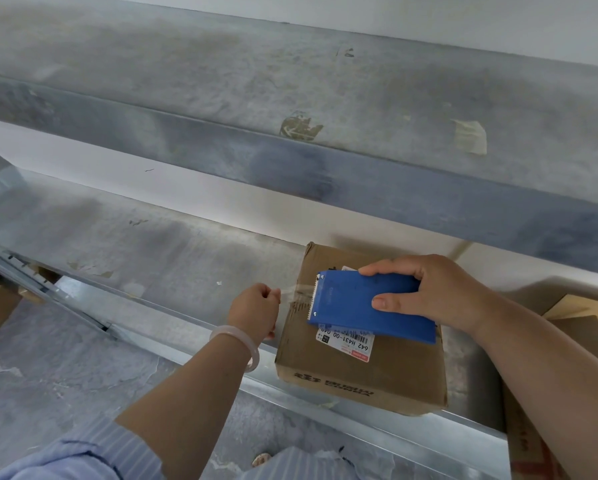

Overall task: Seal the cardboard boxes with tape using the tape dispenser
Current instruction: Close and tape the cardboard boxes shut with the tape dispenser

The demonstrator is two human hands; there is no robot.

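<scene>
**A skewed pull could spoil the seal**

The cardboard box (359,372) sits at the near edge of the metal tabletop (152,244); a hard tug may drag it off. The right hand (436,292) grips the blue tape dispenser (353,306) flat on the box top. The left hand (254,308) pinches the clear tape (295,294) stretched leftward, and slack there would crease it. The box is closed, contents unseen.

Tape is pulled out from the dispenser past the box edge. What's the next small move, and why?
Probably lower the left hand and press the tape end onto the cardboard box side: the strip runs from that pinch to the blue dispenser in the right hand, apparently unattached.
</scene>
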